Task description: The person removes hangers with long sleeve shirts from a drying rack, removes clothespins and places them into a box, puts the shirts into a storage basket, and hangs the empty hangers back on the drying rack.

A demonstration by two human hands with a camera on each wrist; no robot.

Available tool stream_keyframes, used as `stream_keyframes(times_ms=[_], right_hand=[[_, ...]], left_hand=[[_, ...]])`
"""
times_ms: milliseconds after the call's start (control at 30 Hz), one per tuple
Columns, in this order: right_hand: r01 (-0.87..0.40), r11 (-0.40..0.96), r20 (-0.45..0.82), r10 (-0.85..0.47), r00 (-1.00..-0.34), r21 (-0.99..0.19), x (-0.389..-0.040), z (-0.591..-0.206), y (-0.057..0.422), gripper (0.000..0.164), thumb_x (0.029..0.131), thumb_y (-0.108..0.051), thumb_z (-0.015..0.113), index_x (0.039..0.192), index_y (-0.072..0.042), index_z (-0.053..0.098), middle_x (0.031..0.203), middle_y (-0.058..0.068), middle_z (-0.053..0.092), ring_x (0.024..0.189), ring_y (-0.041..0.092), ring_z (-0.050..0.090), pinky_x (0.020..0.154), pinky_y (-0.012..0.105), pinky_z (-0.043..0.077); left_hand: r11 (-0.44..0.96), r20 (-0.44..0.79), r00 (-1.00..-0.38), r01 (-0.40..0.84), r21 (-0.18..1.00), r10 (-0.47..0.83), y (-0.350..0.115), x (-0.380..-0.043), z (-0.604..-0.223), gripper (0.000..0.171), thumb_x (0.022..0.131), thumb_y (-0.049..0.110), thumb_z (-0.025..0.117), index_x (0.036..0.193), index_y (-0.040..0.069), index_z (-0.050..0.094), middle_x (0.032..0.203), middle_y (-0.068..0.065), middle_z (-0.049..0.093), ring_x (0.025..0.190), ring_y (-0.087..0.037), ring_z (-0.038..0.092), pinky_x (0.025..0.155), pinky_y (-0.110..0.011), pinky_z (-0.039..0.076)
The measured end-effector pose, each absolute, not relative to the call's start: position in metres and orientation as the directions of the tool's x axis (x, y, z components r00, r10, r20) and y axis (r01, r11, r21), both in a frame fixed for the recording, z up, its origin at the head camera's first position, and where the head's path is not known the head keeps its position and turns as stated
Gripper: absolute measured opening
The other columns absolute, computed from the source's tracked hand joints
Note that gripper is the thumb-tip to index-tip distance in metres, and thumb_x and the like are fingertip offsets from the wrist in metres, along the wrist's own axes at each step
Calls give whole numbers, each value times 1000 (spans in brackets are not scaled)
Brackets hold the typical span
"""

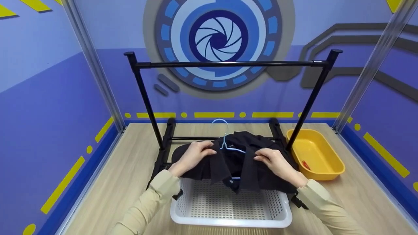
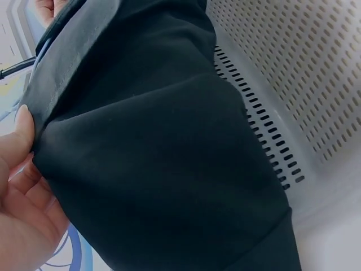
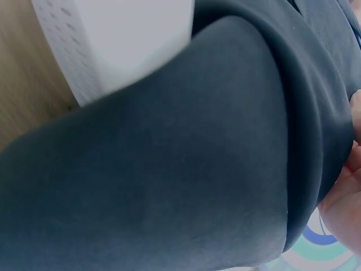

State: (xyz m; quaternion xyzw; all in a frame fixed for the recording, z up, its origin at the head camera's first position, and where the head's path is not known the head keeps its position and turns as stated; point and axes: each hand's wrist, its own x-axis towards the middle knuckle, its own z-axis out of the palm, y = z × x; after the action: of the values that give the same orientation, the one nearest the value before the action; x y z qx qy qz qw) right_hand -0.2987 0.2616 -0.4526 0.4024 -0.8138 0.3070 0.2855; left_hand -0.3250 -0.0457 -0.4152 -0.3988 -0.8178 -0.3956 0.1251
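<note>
Plainly between thumbs (image 2: 23, 125) and fingers (image 2: 35, 195): black garment (image 1: 250, 168).

The head view is bright, while the white basket (image 3: 135, 39) washes out in wrist views.

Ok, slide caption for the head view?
Left hand and right hand hold a black shirt around a blue hanger.

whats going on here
A person holds a black shirt, the left hand and the right hand gripping either side of its open front. A blue hanger is inside it, hook sticking up at the neck. The shirt is over a white basket; the hook is not on the black rack. A yellow tub stands nearby.
</note>
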Motion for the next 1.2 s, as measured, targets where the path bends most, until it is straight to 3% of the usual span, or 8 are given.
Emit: stream_keyframes(times_ms=[167,400,633,767,1200], right_hand=[[-831,487,713,-480,-511,-269,-299,-453,260,17,73,7,69,82,-6,62,80,-1,61,69,13,57,62,20,43],[-826,489,700,-485,-525,-281,-299,-452,258,17,75,6,69,83,-7,62,81,-3,61,70,12,57,63,19,43],[-858,438,719,-502,-481,-269,-294,-447,256,21,72,9,69,85,-6,63,81,-1,61,70,14,57,65,19,42],[-870,419,725,-510,-462,-260,-292,-445,258,23,72,10,69,86,-7,63,81,-1,61,70,15,57,65,20,43],[-868,435,740,-498,-453,-239,-292,-443,270,25,67,11,71,84,-6,63,79,-1,60,69,14,56,65,19,43]], left_hand=[[368,499,-662,738,566,559,-43,-324,-413,14,84,12,64,90,-1,64,85,-6,64,73,-13,56,68,-29,44],[380,496,-664,737,559,560,-40,-323,-413,13,87,13,61,77,7,54,66,3,47,59,-9,40,58,-25,36],[382,515,-671,734,562,533,-41,-317,-413,9,88,12,59,81,9,55,75,4,56,63,-7,46,59,-24,39],[353,542,-662,743,569,518,-45,-318,-411,10,88,13,58,79,10,55,73,5,54,61,-8,44,59,-25,39],[333,570,-662,744,579,487,-66,-322,-404,8,88,16,58,84,11,61,76,7,57,64,-9,47,61,-27,40]])
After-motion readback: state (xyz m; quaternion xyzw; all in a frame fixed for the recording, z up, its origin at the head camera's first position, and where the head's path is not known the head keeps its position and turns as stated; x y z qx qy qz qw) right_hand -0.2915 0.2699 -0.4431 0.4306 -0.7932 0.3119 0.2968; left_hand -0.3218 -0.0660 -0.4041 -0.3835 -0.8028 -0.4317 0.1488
